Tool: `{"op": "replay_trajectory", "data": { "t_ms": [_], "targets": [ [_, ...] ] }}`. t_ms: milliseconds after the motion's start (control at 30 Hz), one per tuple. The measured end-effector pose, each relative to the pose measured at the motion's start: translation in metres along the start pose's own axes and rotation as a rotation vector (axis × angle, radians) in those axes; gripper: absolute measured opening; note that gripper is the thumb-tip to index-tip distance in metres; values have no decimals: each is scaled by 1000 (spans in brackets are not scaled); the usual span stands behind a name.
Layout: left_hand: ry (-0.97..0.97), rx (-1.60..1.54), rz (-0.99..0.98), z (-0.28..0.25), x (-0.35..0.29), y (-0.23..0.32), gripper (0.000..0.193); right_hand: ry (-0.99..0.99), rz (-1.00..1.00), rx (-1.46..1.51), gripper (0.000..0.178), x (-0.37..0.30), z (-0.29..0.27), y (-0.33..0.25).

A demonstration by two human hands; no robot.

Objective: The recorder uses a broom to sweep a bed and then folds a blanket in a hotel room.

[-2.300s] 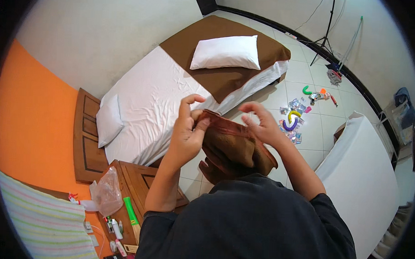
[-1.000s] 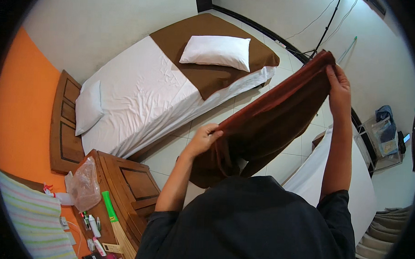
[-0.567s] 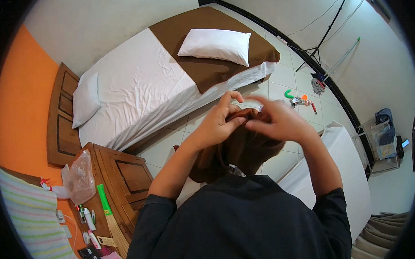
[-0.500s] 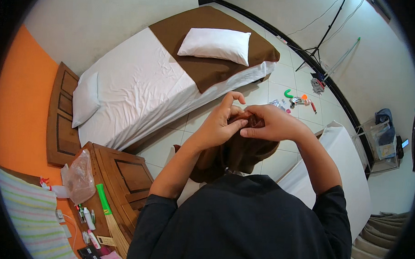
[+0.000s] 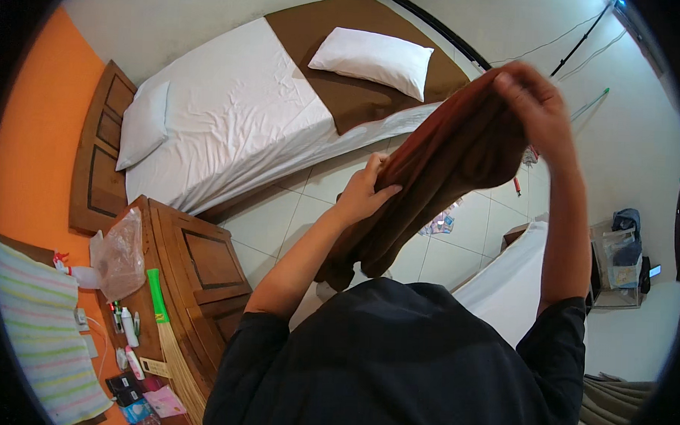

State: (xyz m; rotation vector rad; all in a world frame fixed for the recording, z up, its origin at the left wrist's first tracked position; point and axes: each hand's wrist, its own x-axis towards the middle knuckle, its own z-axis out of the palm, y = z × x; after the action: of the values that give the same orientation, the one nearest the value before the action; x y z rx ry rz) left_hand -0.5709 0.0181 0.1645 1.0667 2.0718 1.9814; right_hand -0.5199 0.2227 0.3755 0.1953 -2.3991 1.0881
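Note:
A long brown cloth [image 5: 439, 163] stretches in loose folds between my two hands, hanging down toward my body. High on the right, my right hand [image 5: 535, 107] is closed on its upper end, slightly blurred by motion. Lower and to the left, my left hand [image 5: 364, 195] grips the cloth's edge, with thumb and forefinger showing and the other fingers partly hidden. Beyond the cloth stands a bed with a white sheet [image 5: 224, 111], a brown cover [image 5: 309, 24] across its foot and a white pillow [image 5: 375, 60] on that cover.
At left, a wooden cabinet [image 5: 203, 260] holds a plastic bag [image 5: 121, 257], a green-handled stick broom [image 5: 157, 296] and several bottles. A second white-covered surface [image 5: 502, 278] is close on my right. Small packets [image 5: 441, 222] lie on the tiled floor. A clear-sided rack [image 5: 619, 260] stands farther right.
My hands, close together before over the bunched cloth, are now apart. The right hand has moved up and right, drawing the cloth out lengthwise; the left has shifted slightly down. The view has also shifted.

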Motion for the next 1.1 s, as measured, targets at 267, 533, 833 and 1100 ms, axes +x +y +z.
{"op": "replay_trajectory", "data": {
  "t_ms": [267,533,833,1100],
  "targets": [
    [-548,82,-368,-105,11,-31,34,373,82,-115,31,47,-105,56],
    [191,265,-150,-178,23,2,5,317,192,-207,36,35,-112,61],
    [326,-110,-230,-171,32,21,2,152,166,-219,24,-20,-71,74],
    [209,696,-234,-191,21,-18,10,219,348,-69,25,-42,-94,84]
  ]
}}
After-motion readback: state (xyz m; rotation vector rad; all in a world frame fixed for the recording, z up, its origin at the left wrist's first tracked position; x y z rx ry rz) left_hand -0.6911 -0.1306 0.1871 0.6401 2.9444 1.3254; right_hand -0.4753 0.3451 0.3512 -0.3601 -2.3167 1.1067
